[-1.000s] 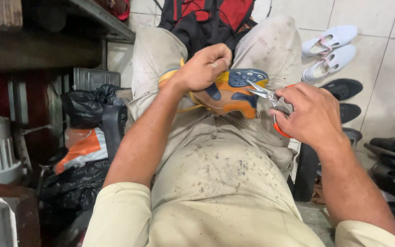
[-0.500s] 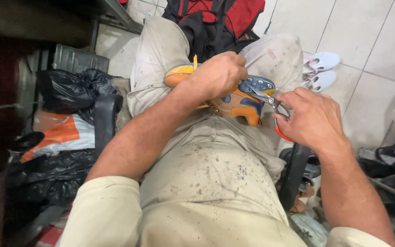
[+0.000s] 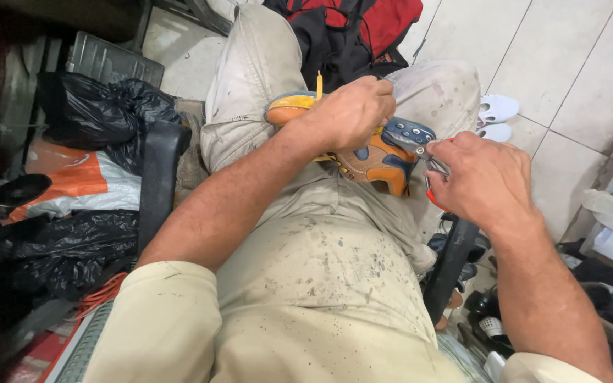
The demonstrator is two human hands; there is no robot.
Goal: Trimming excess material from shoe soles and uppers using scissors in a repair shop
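An orange and blue sports shoe [image 3: 381, 159] lies across my lap, sole side turned toward the right. My left hand [image 3: 349, 112] is closed over the top of the shoe and presses it against my thighs. My right hand [image 3: 487, 181] grips red-handled pliers [image 3: 431, 167]. The metal jaws of the pliers meet the shoe's blue toe end. A yellow lace end sticks up by my left hand.
I sit in a black-armed chair [image 3: 157, 177]. A red and black bag [image 3: 363, 32] lies beyond my knees. Black plastic bags [image 3: 90, 106] and an orange and white bag [image 3: 79, 181] sit at the left. White sandals [image 3: 494, 117] rest on the tiled floor at right.
The view has shifted left and down slightly. My left hand stays on the shoe, and my right hand keeps the pliers at the shoe's toe end.
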